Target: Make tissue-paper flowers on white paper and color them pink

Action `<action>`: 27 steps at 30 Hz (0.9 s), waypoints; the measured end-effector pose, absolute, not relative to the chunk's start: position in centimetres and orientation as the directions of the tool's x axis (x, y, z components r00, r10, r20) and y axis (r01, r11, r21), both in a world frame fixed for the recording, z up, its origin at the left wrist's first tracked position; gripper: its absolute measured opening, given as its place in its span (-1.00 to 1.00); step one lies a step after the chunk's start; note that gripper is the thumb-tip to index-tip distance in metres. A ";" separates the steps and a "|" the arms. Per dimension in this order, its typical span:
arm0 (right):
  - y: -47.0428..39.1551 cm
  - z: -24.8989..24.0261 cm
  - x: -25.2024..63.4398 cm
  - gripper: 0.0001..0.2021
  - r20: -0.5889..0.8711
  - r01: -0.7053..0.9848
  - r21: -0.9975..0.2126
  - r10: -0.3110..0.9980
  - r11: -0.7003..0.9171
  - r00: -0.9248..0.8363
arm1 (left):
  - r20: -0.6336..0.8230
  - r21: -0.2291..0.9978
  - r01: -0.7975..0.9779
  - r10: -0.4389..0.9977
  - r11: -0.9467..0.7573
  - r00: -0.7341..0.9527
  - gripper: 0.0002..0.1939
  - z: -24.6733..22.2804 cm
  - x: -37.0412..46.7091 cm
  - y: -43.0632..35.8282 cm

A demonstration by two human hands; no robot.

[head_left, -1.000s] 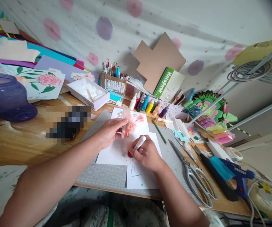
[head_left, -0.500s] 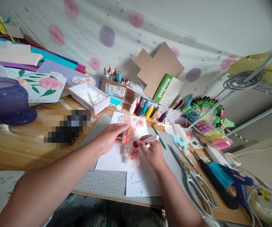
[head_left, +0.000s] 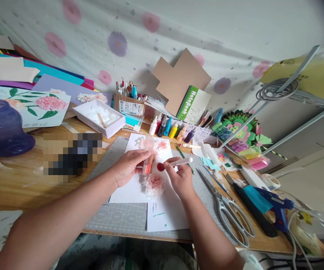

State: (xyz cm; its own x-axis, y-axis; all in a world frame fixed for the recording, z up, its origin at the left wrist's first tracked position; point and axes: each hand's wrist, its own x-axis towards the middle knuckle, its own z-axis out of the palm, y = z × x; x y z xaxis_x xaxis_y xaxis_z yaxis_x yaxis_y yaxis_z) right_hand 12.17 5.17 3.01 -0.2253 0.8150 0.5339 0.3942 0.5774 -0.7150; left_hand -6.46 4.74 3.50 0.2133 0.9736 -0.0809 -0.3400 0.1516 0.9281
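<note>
My left hand grips a small palette of orange and red shades with its clear lid raised. Between the fingers of my right hand is a brush with a white handle; its red bristles point left, just right of the palette and apart from it. Below them, a white paper flower with a pink centre rests on white paper. More pink-tinted flowers lie behind the palette, partly hidden by it.
Large scissors, a black-handled tool and a blue glue gun lie at the right. Paint bottles line the back. A white box and a purple vase stand left. The grey mat lies beneath the paper.
The brush has moved slightly away from the palette, and its handle lies a little flatter. The palette sits a bit lower in view. The whole view has shifted, with most things now further left.
</note>
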 end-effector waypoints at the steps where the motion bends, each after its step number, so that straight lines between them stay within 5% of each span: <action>1: 5.2 3.0 12.2 -0.83 0.541 0.380 -0.718 0.811 0.584 -0.224 | -0.082 0.926 -0.345 0.973 0.154 0.214 -0.62 3.6 -6.4 4.7; 11: 5.3 2.9 12.2 -0.85 0.543 0.363 -0.667 0.758 0.651 -0.362 | -0.085 0.923 -0.353 0.975 0.154 0.203 -0.62 3.3 -6.2 4.9; 21: 6.0 2.6 12.7 -0.85 0.287 0.588 -0.711 0.922 0.386 -0.259 | -0.121 0.920 -0.361 0.986 0.153 0.111 -0.52 3.9 -6.5 4.9; 27: 6.0 2.5 13.0 -0.85 0.295 0.526 -0.758 0.922 0.385 -0.250 | -0.126 0.917 -0.364 0.983 0.166 0.131 -0.54 3.8 -6.5 4.9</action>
State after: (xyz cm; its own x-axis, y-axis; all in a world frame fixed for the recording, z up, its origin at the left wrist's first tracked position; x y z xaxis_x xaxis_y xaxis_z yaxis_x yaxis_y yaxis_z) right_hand 13.02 6.03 2.49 -0.2503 0.9222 0.2946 0.5261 0.3850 -0.7583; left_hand -6.45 4.85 3.81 0.1311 0.9834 -0.1256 -0.3641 0.1656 0.9165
